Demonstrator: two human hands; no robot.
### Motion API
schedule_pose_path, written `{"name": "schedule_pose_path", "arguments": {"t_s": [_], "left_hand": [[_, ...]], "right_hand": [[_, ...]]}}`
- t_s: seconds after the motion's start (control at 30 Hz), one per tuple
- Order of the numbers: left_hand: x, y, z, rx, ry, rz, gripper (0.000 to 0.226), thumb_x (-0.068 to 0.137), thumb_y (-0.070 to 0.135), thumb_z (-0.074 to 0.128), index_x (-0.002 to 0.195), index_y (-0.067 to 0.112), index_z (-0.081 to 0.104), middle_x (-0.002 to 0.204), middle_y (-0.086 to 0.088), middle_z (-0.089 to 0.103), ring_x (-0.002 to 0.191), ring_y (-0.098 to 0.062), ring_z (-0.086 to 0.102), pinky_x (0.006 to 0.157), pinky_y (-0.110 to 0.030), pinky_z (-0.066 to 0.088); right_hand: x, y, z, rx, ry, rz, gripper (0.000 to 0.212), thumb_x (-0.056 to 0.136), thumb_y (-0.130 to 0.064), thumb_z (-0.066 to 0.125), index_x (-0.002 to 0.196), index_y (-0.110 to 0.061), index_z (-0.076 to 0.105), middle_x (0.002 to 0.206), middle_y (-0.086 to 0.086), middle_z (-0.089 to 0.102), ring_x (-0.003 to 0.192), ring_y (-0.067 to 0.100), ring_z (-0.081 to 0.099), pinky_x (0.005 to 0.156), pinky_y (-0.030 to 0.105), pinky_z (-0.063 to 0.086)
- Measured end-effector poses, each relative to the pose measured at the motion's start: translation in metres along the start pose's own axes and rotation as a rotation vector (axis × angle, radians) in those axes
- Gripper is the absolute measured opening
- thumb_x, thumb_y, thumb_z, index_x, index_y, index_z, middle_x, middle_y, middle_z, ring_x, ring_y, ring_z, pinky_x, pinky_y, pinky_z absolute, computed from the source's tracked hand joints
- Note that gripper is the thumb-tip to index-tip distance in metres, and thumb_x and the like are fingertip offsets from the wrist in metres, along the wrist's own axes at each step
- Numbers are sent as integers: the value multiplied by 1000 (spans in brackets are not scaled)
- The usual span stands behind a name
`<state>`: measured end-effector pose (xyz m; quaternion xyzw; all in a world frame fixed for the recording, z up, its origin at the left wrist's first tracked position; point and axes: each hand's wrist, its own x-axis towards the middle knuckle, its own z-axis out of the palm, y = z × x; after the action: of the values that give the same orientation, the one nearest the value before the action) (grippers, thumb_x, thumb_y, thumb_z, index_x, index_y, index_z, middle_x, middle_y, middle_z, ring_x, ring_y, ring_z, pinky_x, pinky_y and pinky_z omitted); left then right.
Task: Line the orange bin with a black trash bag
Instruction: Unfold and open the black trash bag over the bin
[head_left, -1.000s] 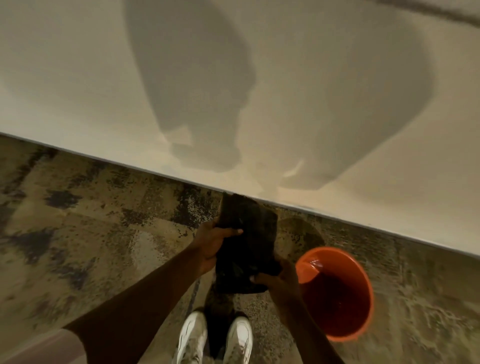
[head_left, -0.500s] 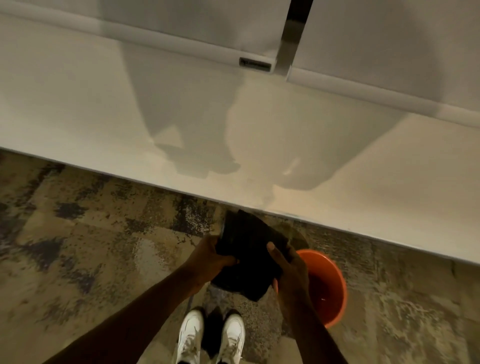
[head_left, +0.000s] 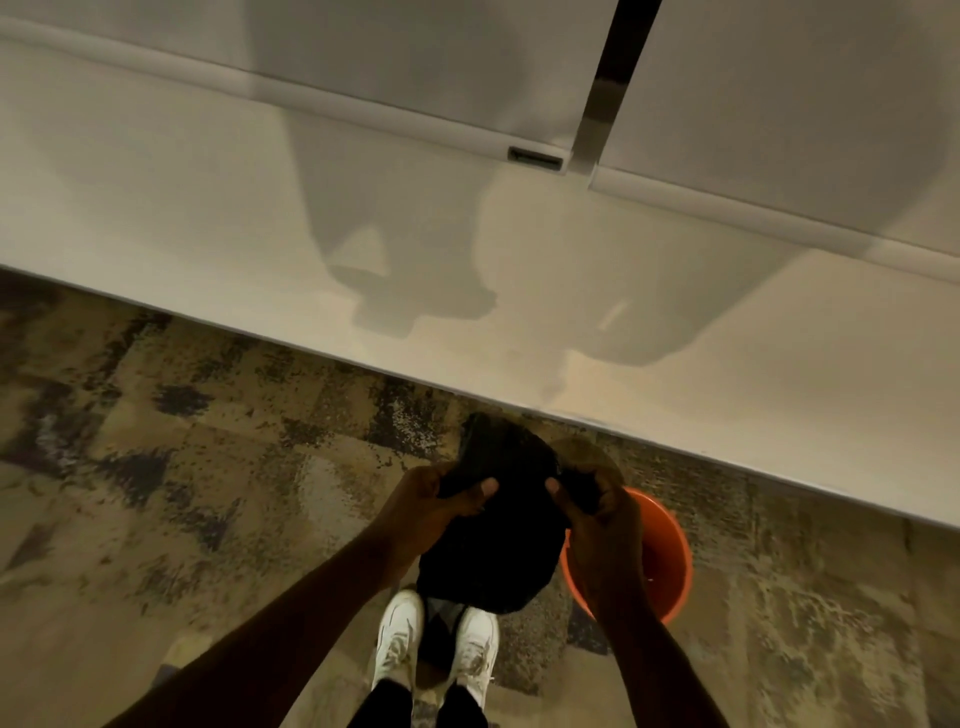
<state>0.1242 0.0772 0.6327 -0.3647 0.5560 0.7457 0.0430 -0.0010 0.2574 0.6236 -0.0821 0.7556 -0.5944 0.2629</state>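
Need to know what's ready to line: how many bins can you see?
1. The orange bin stands on the carpet near the wall, right of the white shoes, partly behind the right hand. Others may sit outside the view.

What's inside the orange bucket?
The orange bin looks empty: only its reddish inside shows, no bag yet. The right hand covers its near-left part, so that bit is hidden.

Bunched black bag beside orange bin
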Motion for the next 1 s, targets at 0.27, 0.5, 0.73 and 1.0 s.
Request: {"name": "schedule_pose_path", "arguments": {"t_s": [0.27, 0.5, 0.73, 1.0], "left_hand": [[-17, 17, 7, -67, 220, -53, 29, 75, 29, 91, 101, 16, 85, 98, -8, 85, 94, -28, 82, 97, -54, 63], [-24, 22, 20, -258, 348, -168, 22, 84, 33, 86, 94, 14, 83, 94, -11, 85, 87, -33, 83, 87, -51, 65], [-16, 13, 20, -180, 507, -221, 26, 88, 28, 84, 101, 8, 76, 107, -17, 80, 93, -36, 78, 83, -48, 64], [-45, 32, 59, 392, 505, -25, 48, 92, 63, 66, 103, 16, 73, 105, -1, 73, 99, -22, 68, 84, -39, 55]], "right_hand": [[-27, -27, -16, -259, 103, -203, 21, 90, -6, 79, 102, -24, 80, 101, -12, 77, 97, -4, 70, 82, 20, 56], [-51, -58, -43, -279, 116, -149, 24, 77, -10, 91, 82, -28, 76, 81, -31, 75, 80, -6, 71, 68, 4, 46], [-79, -88, -67, 203, 161, -15, 18, 83, 7, 78, 94, 14, 66, 94, 30, 74, 83, 18, 75, 70, 21, 57], [-97, -92, -78, 71, 153, -109, 26, 79, 4, 83, 103, -3, 78, 95, 9, 83, 89, 17, 79, 72, 24, 61]]}}
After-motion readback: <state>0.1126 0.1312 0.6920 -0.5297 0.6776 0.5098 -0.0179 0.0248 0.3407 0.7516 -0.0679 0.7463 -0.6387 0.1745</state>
